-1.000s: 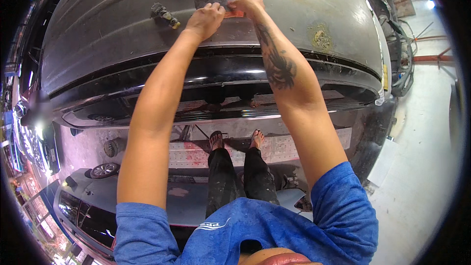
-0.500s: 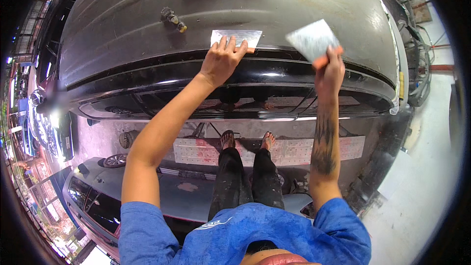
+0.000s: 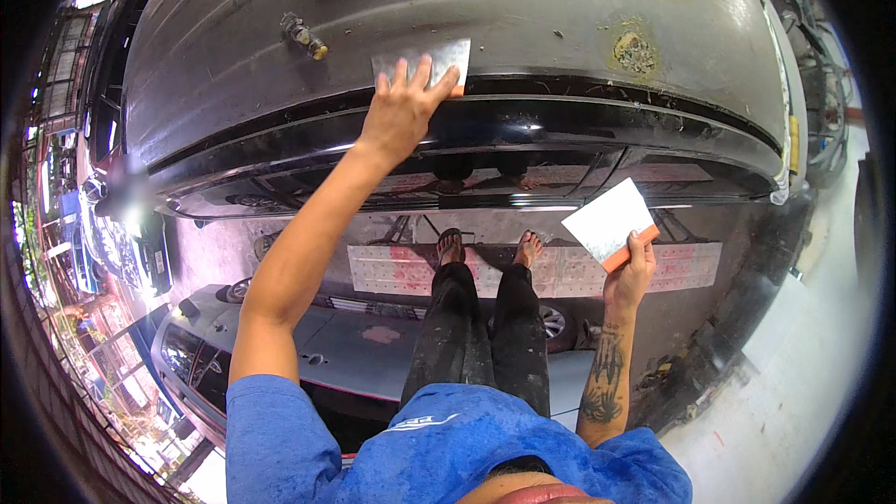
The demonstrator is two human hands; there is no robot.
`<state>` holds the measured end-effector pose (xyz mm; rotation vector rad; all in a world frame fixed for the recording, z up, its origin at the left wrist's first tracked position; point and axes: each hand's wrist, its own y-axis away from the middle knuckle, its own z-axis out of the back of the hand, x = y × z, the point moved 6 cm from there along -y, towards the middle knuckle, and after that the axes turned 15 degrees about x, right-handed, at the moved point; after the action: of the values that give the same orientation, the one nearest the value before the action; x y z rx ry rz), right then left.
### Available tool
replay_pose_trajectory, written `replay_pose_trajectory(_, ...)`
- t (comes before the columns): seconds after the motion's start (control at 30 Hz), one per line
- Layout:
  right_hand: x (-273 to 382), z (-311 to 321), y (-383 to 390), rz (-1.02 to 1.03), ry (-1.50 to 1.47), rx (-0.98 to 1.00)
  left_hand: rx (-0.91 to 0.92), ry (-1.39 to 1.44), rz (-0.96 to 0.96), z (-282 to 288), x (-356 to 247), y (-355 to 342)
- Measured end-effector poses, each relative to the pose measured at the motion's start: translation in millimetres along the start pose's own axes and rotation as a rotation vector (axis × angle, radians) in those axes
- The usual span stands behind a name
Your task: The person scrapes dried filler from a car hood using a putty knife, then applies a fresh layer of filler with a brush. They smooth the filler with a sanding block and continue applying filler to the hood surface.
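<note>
My left hand (image 3: 397, 112) rests with spread fingers on a flat metal spreader (image 3: 456, 55) with an orange edge strip, lying on the grey car roof (image 3: 504, 5) just behind its black edge. My right hand (image 3: 630, 275) is closed on the orange grip of a second metal spreader (image 3: 601, 217), held out to the right, lower in view than the roof edge. Left of the first spreader lies a dark tool (image 3: 304, 36) with a yellow end. A rough yellowish patch (image 3: 634, 54) marks the roof at the right.
My feet stand on a perforated plank (image 3: 387, 271) beside the car. Another car (image 3: 327, 350) is below behind me, and a further vehicle (image 3: 135, 252) is at the far left. Dark loose car parts (image 3: 826, 93) are at the right, near a pale floor (image 3: 775, 364).
My hands were together on the roof with the spreaders. My right hand has since lifted one and moved right and down toward my body; my left hand's fingers have spread over the other.
</note>
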<state>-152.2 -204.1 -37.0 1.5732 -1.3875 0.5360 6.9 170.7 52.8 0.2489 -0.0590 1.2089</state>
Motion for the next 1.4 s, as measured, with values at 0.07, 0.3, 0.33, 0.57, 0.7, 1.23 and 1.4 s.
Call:
replay_pose_trajectory(0.07,-3,7,5,-0.016,-0.003,-0.011,0.016,-0.044,0.043,7,2,-15)
replay_pose_trajectory(0.3,61,-25,-3,0.137,0.181,-0.092,0.026,0.108,0.014,24,5,4)
replay_pose_trajectory(0.33,83,-55,-16,0.322,0.244,0.156,0.032,0.091,0.033,22,10,4)
replay_pose_trajectory(0.57,60,-242,-72,0.969,1.738,0.796,0.024,-0.008,0.113,-22,39,12)
replay_pose_trajectory(0.7,-4,-273,-76,0.976,1.953,0.878,0.011,0.004,0.172,-43,57,46)
replay_pose_trajectory(1.23,-63,-278,-81,0.831,1.962,0.659,-0.126,-0.033,0.1,-51,61,53)
replay_pose_trajectory(1.4,-47,-269,-78,0.884,1.823,0.554,-0.201,-0.04,0.092,-47,60,56)
